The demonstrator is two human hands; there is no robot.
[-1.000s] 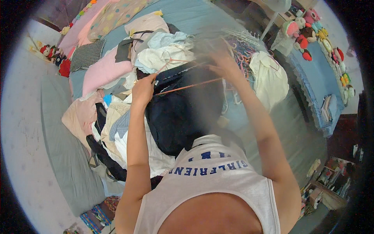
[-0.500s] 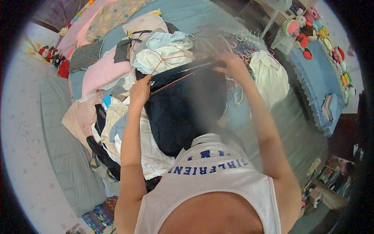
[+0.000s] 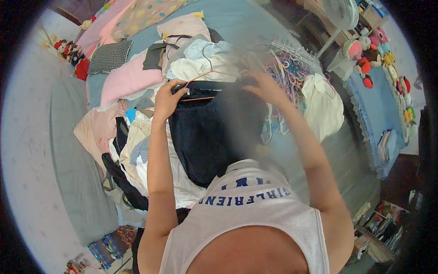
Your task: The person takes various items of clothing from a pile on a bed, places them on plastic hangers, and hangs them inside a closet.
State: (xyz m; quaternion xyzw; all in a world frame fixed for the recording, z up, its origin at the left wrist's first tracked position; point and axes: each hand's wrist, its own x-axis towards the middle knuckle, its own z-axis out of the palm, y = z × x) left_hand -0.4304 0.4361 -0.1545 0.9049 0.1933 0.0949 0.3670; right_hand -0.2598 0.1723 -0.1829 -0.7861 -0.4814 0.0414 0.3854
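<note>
Soft, even indoor light fills the scene at middling brightness, with only faint shadows. The white shirt (image 3: pixel 230 218) at six o'clock is among the brightest areas, while the dark garment (image 3: pixel 203 137) near the centre sinks almost to black, its folds mostly lost. A milky smudge spreads from the centre toward one o'clock, veiling the right hand's (image 3: pixel 268 91) fingertips; the left hand (image 3: pixel 166 101) at ten o'clock is clearer. Fisheye curvature bends the grey mattress (image 3: pixel 81 160) at nine o'clock. The shelf (image 3: pixel 381 223) at four o'clock looks dim and soft, and grainy black vignetting swallows the corners.
</note>
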